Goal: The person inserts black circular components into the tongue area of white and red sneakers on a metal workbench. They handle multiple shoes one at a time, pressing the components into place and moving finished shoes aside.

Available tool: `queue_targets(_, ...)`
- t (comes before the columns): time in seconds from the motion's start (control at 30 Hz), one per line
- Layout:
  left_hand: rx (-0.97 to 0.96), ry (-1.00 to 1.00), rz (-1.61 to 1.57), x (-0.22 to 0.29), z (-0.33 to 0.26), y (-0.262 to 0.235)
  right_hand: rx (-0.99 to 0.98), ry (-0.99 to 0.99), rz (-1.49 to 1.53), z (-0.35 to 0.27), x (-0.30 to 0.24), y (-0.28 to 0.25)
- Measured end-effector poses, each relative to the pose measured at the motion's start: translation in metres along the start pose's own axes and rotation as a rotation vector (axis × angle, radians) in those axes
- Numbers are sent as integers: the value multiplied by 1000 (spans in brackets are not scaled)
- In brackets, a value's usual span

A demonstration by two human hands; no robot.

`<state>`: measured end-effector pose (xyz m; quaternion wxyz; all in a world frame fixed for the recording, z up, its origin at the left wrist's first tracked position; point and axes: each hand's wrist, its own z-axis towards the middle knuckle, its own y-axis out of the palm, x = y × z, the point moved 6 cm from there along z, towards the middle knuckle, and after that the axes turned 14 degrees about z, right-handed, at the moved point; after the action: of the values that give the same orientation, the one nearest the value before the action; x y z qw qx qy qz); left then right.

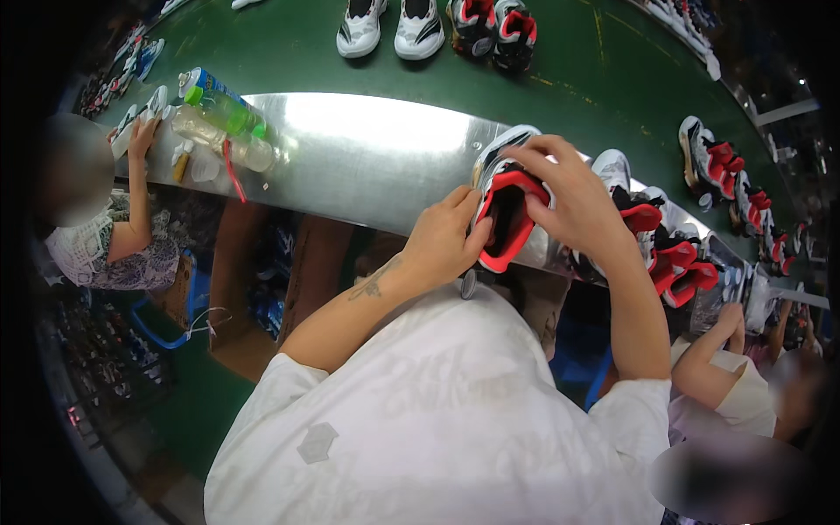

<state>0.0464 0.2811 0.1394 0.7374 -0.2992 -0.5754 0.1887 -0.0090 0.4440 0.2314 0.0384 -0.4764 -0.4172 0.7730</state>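
A white and black sneaker (497, 259) with a bright red lining is held in front of my chest, over the edge of the metal worktop. Its opening faces me and its toe points away. My left hand (442, 238) grips the left side, the thumb lying by the red collar. Across the upper part, my right hand (573, 194) curls its fingers over the tongue area, with the thumb at the collar's right rim. What the right fingertips press on is partly hidden. To the right, several similar sneakers (672, 262) with red linings stand along the worktop.
Beyond the metal worktop (350, 140) runs a green surface (595, 87) carrying pairs of sneakers (418, 31). Plastic bottles (227, 114) and a red-handled tool (234, 172) lie at the left. Co-workers (131, 232) sit on both sides. A blue-rimmed basket (179, 319) stands low left.
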Motion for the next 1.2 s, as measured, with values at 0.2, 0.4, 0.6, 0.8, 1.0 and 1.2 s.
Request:
queue_targets(0.2, 136, 58, -48, -21, -4, 12, -128, -93, -140, -7, 3, 68)
queue_targets(0.4, -179, 37, 38, 4, 14, -38, 94, -45, 116, -50, 6, 41)
queue_targets(0.6, -48, 525, 71, 67, 51, -36, 425, 206, 110, -86, 19, 69)
queue_targets(0.8, -243, 507, 343, 53, 49, 5, 445, 601, 720, -102, 58, 91)
queue_targets(1.0, 82, 452, 409, 44, 25, -6, 305, 493, 701, -92, 27, 85)
queue_targets(1.2, 373, 51, 52, 0, -8, -21, 135, 227, 203, -55, 14, 22)
